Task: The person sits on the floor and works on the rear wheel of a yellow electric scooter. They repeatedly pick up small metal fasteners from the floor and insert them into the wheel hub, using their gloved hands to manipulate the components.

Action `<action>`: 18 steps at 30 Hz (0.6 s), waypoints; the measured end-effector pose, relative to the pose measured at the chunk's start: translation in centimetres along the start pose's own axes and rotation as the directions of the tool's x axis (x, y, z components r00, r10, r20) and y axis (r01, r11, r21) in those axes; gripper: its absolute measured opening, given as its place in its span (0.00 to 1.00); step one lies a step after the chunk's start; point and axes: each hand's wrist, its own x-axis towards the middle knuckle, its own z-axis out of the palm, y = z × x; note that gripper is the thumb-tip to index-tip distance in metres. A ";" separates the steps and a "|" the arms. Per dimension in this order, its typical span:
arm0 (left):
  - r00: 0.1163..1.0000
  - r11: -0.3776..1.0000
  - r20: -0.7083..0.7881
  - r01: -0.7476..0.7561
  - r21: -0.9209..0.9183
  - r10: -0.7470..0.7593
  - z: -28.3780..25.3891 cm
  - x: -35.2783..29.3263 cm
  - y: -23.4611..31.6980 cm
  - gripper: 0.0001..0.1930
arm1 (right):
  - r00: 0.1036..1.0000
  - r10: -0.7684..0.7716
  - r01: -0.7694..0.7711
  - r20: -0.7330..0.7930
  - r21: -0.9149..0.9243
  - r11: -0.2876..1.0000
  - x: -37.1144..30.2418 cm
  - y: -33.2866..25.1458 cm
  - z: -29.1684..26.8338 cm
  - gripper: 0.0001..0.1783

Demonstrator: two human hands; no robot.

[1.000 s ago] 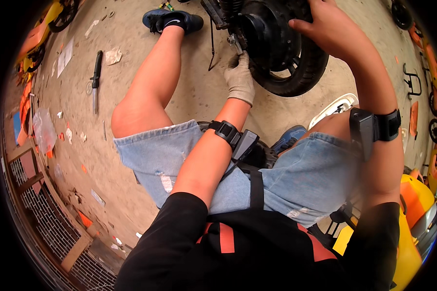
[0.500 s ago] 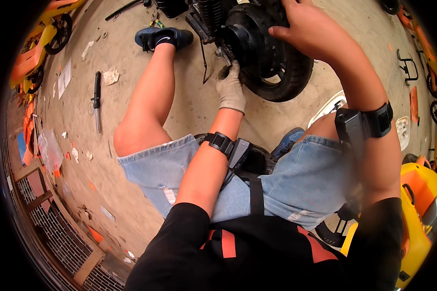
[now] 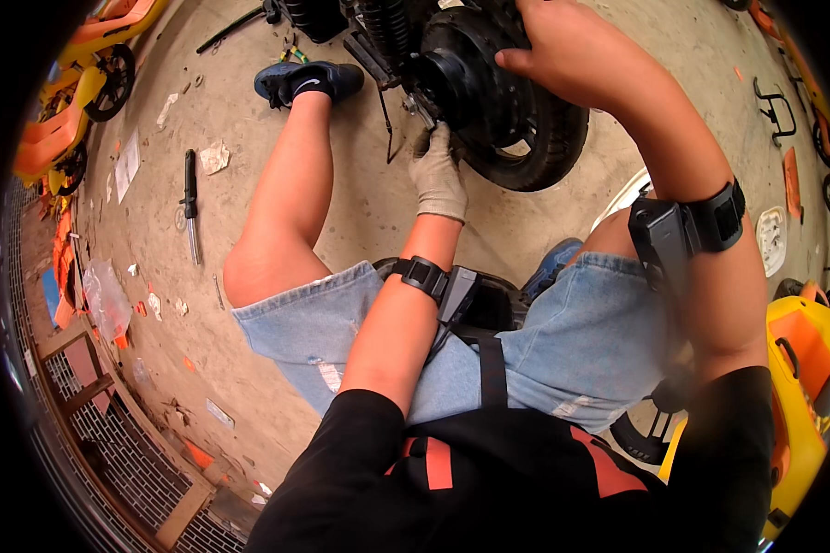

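Observation:
A black wheel (image 3: 563, 138) with a thick tyre and a wide round hub (image 3: 444, 81) stands at the top centre, joined to dark vehicle parts. My left hand (image 3: 439, 177), in a pale knit glove, reaches up beside the hub's lower left. Its fingers are closed at a small metal part (image 3: 424, 109) there; what they pinch is hidden. My bare right hand (image 3: 572, 51) grips the tyre's upper right, thumb toward the hub. The picture's top edge cuts off some of its fingers. A black shock absorber (image 3: 383, 26) rises left of the wheel, with a thin dark cable (image 3: 387, 120) hanging below.
Pliers (image 3: 292, 51) lie by my left shoe (image 3: 309, 83). A black-and-silver tube (image 3: 190, 205), paper scraps and a plastic bag (image 3: 106, 300) lie on the floor at left. Yellow-orange vehicles (image 3: 802, 369) stand along both sides; a black bracket (image 3: 776, 112) lies at right.
The view has shifted slightly, so the floor and wheel sit a little differently. Both hands keep their places, the left at the hub and the right on the tyre.

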 end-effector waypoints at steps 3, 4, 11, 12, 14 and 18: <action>0.999 1.000 -0.035 0.005 0.002 -0.005 0.1 0.0 0.0 0.13 | 1.000 -0.009 0.009 0.012 0.011 1.000 -0.1 0.0 -0.1 0.28; 0.998 0.999 -0.068 -0.001 0.043 0.004 0.0 0.2 -0.1 0.13 | 1.000 -0.012 0.012 0.008 0.017 1.000 -0.1 0.0 0.0 0.28; 0.995 0.997 -0.097 0.039 0.063 -0.032 -0.2 0.6 -0.1 0.12 | 0.999 -0.030 0.030 -0.036 0.004 1.000 -0.6 0.1 0.3 0.28; 0.994 0.998 -0.094 0.051 0.037 -0.047 -0.1 0.6 -0.2 0.12 | 0.999 -0.036 0.036 -0.041 0.003 0.999 -0.5 0.1 0.3 0.28; 0.996 0.999 -0.074 0.051 0.009 -0.050 -0.2 0.7 -0.2 0.12 | 0.998 -0.045 0.046 -0.050 0.001 0.999 -0.5 0.2 0.3 0.28; 0.999 1.000 -0.046 0.010 0.000 -0.010 -0.1 0.5 -0.2 0.12 | 0.999 -0.040 0.041 -0.018 0.020 0.999 -0.5 0.2 0.1 0.28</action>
